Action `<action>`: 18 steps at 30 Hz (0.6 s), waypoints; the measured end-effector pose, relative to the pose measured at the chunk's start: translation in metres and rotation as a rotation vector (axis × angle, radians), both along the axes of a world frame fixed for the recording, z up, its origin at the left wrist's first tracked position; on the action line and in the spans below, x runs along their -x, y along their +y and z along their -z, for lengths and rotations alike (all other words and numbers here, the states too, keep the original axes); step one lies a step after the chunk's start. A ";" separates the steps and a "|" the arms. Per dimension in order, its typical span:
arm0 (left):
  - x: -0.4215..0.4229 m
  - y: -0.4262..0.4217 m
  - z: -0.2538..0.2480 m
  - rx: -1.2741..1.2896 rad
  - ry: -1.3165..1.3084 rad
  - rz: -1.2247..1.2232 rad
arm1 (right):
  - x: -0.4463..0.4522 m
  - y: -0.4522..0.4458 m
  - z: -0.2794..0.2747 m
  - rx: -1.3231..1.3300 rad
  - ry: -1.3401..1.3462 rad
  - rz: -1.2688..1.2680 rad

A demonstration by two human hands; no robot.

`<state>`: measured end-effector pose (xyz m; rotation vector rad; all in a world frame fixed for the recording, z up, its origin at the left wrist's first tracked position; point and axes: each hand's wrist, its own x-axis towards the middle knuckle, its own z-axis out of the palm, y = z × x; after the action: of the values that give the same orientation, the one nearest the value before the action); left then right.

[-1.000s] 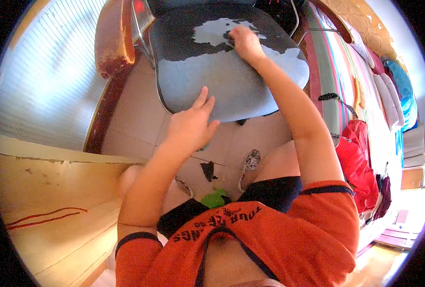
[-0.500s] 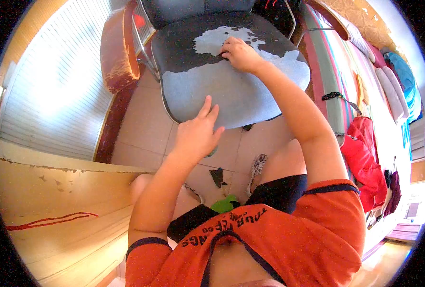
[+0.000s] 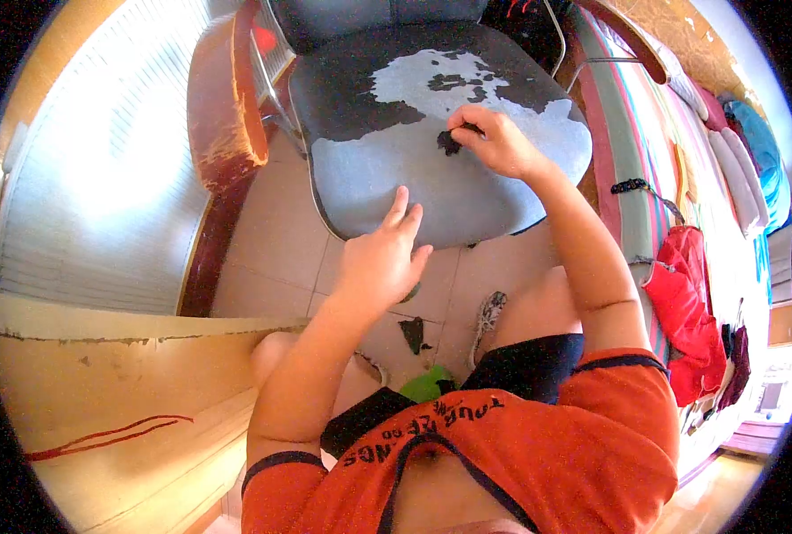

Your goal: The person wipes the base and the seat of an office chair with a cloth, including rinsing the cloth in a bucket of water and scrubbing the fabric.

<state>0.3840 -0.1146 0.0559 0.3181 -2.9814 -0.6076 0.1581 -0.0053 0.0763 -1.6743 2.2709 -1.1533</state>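
An armchair's seat (image 3: 360, 173) faces me, its black covering (image 3: 338, 93) peeled off in large patches so that pale grey-blue backing shows. Between the thumb and fingers of my right hand (image 3: 499, 144) is a torn scrap of black covering (image 3: 449, 142), held over the bare middle of the seat. My left hand (image 3: 380, 260) is open at the seat's front edge, with its fingertips resting on or just over the grey backing. Black covering remains across the back of the seat and in small islands within the upper bare patch.
A worn brown armrest (image 3: 227, 102) stands left of the seat. Dark scraps (image 3: 412, 335) and a green thing (image 3: 425, 383) lie by my feet on the tiled floor. To the right is a striped bed (image 3: 632, 133) with red cloth (image 3: 685, 311). A red cord (image 3: 111, 436) lies on wood at left.
My right hand has drawn back from the upper bare patch toward me and slightly right, and a black scrap now shows in its fingers. My left hand stays by the front edge.
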 end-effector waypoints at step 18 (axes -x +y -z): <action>-0.011 -0.040 -0.046 -0.659 0.145 -0.010 | -0.010 -0.023 0.042 -0.074 0.476 0.122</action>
<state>0.3954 -0.1542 0.1022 0.3054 -2.5537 -1.5270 0.1684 -0.0281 0.0343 -1.9742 2.6794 -0.7311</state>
